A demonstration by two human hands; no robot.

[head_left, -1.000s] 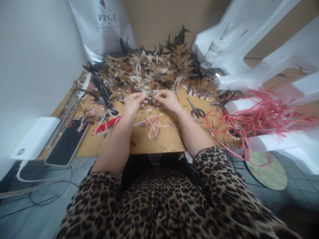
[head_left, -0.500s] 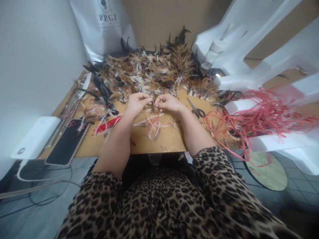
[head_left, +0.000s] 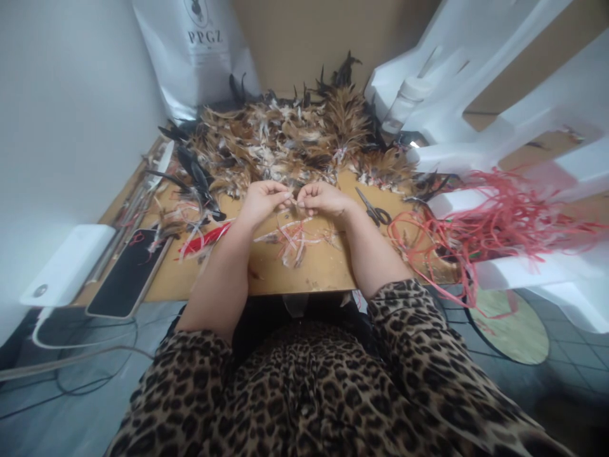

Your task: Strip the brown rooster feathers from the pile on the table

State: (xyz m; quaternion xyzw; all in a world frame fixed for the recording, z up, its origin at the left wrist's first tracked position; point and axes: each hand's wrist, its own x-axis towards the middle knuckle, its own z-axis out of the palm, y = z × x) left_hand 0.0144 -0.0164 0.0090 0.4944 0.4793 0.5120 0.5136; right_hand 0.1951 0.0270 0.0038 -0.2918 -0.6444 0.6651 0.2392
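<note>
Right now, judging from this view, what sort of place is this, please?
Probably a small craft workspace: a heap of brown and black feathers covers the back of the tabletop, scissors lie nearer, and tangled pink strips spread at the right.

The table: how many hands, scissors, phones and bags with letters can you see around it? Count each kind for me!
Hands (left hand, right hand): 2
Scissors: 1 pair
Phone: 1
Bag with letters: 1
Total: 5
</note>
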